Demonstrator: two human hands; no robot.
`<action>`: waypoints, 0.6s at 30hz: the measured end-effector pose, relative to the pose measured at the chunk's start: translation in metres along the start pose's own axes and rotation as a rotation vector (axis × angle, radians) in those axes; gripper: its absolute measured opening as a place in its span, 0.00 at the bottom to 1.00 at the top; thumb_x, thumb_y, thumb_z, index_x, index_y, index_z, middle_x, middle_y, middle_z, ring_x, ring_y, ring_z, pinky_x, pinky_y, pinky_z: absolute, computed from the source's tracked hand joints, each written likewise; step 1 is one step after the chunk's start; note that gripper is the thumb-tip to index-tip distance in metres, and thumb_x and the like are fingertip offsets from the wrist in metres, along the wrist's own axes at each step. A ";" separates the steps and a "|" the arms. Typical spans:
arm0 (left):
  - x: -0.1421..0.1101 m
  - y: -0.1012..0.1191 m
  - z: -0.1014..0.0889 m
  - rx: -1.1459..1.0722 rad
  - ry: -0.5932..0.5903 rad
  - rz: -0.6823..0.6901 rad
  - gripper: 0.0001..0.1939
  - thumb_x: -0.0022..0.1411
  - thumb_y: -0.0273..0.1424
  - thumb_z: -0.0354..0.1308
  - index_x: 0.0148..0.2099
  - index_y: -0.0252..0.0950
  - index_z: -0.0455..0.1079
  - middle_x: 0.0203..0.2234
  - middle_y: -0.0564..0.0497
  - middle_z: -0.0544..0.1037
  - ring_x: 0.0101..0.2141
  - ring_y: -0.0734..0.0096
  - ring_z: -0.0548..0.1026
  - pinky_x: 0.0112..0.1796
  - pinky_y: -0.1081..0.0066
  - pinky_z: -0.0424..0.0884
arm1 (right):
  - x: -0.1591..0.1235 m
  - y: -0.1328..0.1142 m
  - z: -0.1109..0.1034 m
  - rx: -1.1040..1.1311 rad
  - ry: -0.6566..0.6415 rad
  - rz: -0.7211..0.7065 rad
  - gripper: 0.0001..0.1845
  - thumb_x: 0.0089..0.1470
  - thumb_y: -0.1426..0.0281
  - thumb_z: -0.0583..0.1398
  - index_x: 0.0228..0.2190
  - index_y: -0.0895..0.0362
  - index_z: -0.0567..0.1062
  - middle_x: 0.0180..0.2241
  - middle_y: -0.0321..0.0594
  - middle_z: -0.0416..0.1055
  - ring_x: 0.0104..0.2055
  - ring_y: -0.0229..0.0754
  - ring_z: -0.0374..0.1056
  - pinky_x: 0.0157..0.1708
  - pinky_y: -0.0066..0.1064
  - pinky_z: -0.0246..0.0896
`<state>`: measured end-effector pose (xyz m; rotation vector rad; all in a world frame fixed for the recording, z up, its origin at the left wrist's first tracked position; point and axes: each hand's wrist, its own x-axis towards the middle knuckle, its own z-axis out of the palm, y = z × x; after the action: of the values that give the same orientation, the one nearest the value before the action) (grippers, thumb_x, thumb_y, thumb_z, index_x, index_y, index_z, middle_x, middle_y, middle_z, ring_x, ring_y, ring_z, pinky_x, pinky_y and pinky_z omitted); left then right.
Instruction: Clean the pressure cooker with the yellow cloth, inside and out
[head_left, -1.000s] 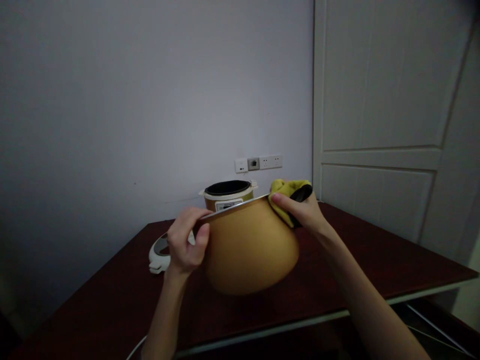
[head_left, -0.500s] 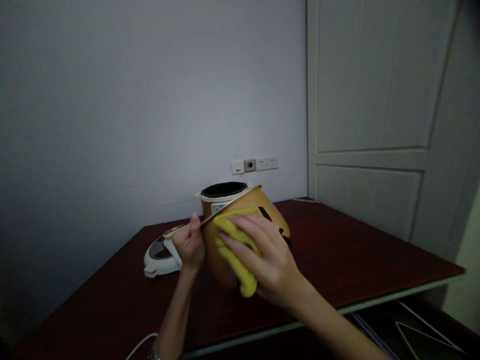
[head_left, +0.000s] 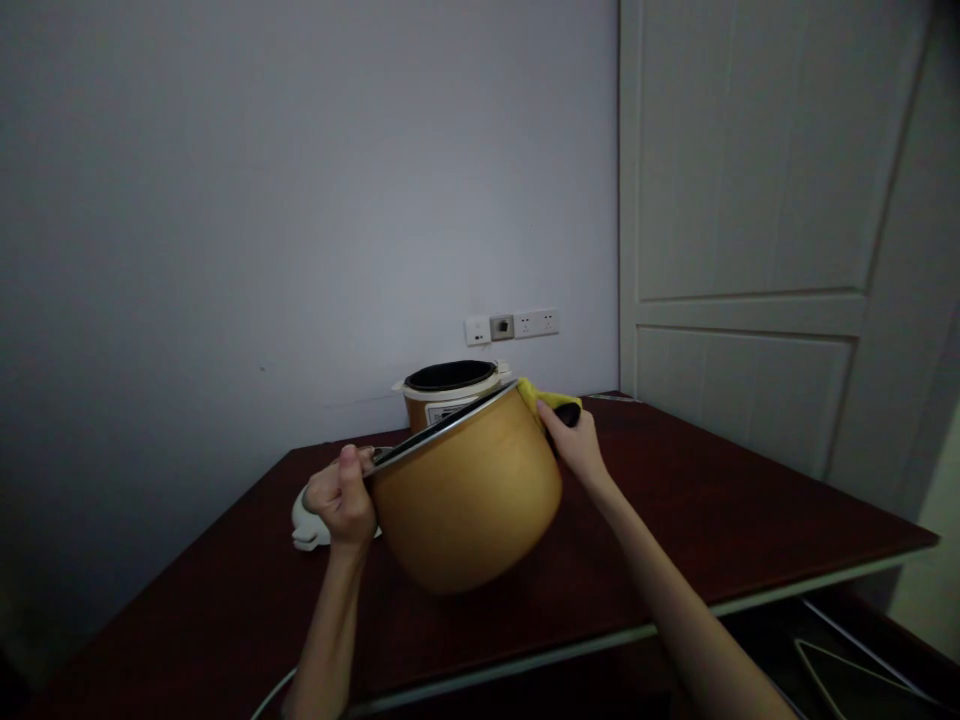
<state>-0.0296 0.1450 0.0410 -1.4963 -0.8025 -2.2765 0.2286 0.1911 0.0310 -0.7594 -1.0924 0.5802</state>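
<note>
A golden pot point(head_left: 472, 490) with a silvery rim hangs tilted over the dark red table, its right side raised higher. My left hand point(head_left: 345, 498) is closed on the left end of the rim, thumb upward. At the right end, my right hand point(head_left: 581, 445) is closed on a yellow cloth point(head_left: 553, 396), pressed against the pot's rim beside a black part point(head_left: 568, 413) that looks like a handle. Some of those fingers are hidden. Just behind the pot stands a rice cooker body point(head_left: 450, 376) with an open dark top.
A white lid point(head_left: 306, 530) lies on the table point(head_left: 675, 470), partly behind my left hand. Wall sockets point(head_left: 536, 323) sit above the cooker. A white cable point(head_left: 274, 692) runs near the front edge. An open drawer point(head_left: 840, 660) is below at right.
My right hand has moved with the yellow cloth from the pot's outer side up to its right rim. The pot has turned and tilted, and its plain golden side now faces me.
</note>
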 end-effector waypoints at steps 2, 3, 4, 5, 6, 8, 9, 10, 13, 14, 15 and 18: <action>0.000 0.002 0.000 -0.014 -0.022 0.016 0.25 0.61 0.38 0.52 0.14 0.34 0.64 0.10 0.53 0.69 0.14 0.74 0.69 0.21 0.73 0.68 | 0.002 0.018 0.003 0.097 -0.068 0.244 0.17 0.38 0.59 0.66 0.24 0.61 0.76 0.25 0.43 0.75 0.28 0.44 0.70 0.28 0.34 0.66; 0.000 0.002 0.000 -0.025 -0.036 0.032 0.25 0.61 0.37 0.52 0.13 0.34 0.63 0.10 0.53 0.68 0.14 0.75 0.69 0.21 0.74 0.68 | 0.002 0.025 0.003 0.153 -0.112 0.343 0.16 0.37 0.60 0.66 0.24 0.61 0.75 0.24 0.42 0.75 0.26 0.43 0.69 0.26 0.32 0.65; 0.000 0.001 0.000 -0.039 -0.056 0.055 0.26 0.61 0.36 0.52 0.13 0.34 0.62 0.09 0.53 0.67 0.14 0.75 0.68 0.20 0.74 0.67 | 0.001 0.030 0.003 0.210 -0.155 0.419 0.16 0.37 0.61 0.67 0.24 0.61 0.75 0.23 0.41 0.74 0.24 0.42 0.68 0.25 0.32 0.64; -0.001 0.001 0.001 -0.051 -0.083 0.082 0.26 0.62 0.35 0.52 0.12 0.34 0.61 0.09 0.54 0.66 0.14 0.76 0.68 0.20 0.74 0.67 | 0.000 0.032 0.002 0.258 -0.190 0.466 0.16 0.37 0.61 0.67 0.25 0.61 0.75 0.23 0.41 0.74 0.23 0.41 0.68 0.23 0.31 0.64; -0.001 0.000 0.001 -0.061 -0.112 0.109 0.26 0.62 0.34 0.51 0.12 0.34 0.60 0.09 0.54 0.66 0.14 0.76 0.68 0.20 0.75 0.67 | -0.001 0.032 0.001 0.292 -0.201 0.483 0.16 0.38 0.61 0.67 0.26 0.60 0.75 0.23 0.42 0.75 0.23 0.41 0.68 0.23 0.31 0.64; -0.002 -0.002 0.002 -0.063 -0.158 0.159 0.25 0.62 0.32 0.51 0.13 0.34 0.60 0.09 0.54 0.65 0.13 0.77 0.68 0.21 0.75 0.67 | -0.003 0.025 -0.004 0.298 -0.133 0.449 0.18 0.39 0.59 0.66 0.28 0.61 0.75 0.26 0.43 0.75 0.24 0.42 0.69 0.24 0.32 0.65; -0.001 -0.003 0.003 -0.053 -0.169 0.179 0.24 0.62 0.31 0.51 0.13 0.34 0.61 0.09 0.54 0.66 0.14 0.77 0.68 0.21 0.74 0.67 | -0.004 0.019 -0.006 0.267 -0.067 0.406 0.19 0.39 0.58 0.66 0.29 0.61 0.76 0.27 0.44 0.76 0.26 0.44 0.70 0.25 0.33 0.66; -0.001 -0.003 0.004 -0.040 -0.172 0.197 0.24 0.62 0.31 0.52 0.13 0.34 0.61 0.10 0.54 0.66 0.14 0.77 0.67 0.21 0.74 0.67 | -0.007 0.011 -0.007 0.218 0.005 0.346 0.19 0.40 0.58 0.66 0.29 0.61 0.76 0.29 0.45 0.76 0.28 0.45 0.71 0.27 0.33 0.66; 0.002 0.000 0.006 -0.005 -0.159 0.203 0.26 0.62 0.34 0.51 0.13 0.35 0.59 0.09 0.54 0.64 0.13 0.78 0.66 0.21 0.74 0.66 | -0.024 -0.015 -0.009 0.068 0.170 0.091 0.18 0.44 0.58 0.64 0.31 0.60 0.77 0.34 0.45 0.76 0.36 0.47 0.72 0.36 0.36 0.67; 0.003 0.002 0.007 -0.005 -0.160 0.178 0.27 0.63 0.36 0.50 0.13 0.35 0.58 0.09 0.54 0.64 0.13 0.78 0.65 0.20 0.74 0.65 | -0.033 -0.023 -0.009 0.038 0.206 -0.006 0.17 0.46 0.58 0.63 0.33 0.59 0.77 0.36 0.45 0.76 0.38 0.47 0.72 0.39 0.37 0.67; 0.004 0.004 0.008 -0.010 -0.166 0.144 0.27 0.63 0.38 0.48 0.13 0.36 0.57 0.08 0.54 0.63 0.12 0.78 0.64 0.19 0.74 0.64 | -0.042 -0.029 -0.008 0.021 0.242 -0.096 0.16 0.48 0.59 0.62 0.34 0.58 0.78 0.38 0.44 0.76 0.41 0.47 0.71 0.42 0.38 0.66; 0.007 0.009 0.010 -0.041 -0.187 0.050 0.29 0.63 0.42 0.45 0.12 0.37 0.53 0.08 0.54 0.60 0.12 0.78 0.61 0.18 0.74 0.62 | -0.064 -0.038 -0.009 0.014 0.313 -0.256 0.13 0.51 0.63 0.60 0.36 0.56 0.78 0.40 0.42 0.75 0.45 0.46 0.70 0.49 0.40 0.62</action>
<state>-0.0206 0.1437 0.0531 -1.7473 -0.7618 -2.1528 0.2159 0.1183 0.0223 -0.6593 -0.8756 0.2415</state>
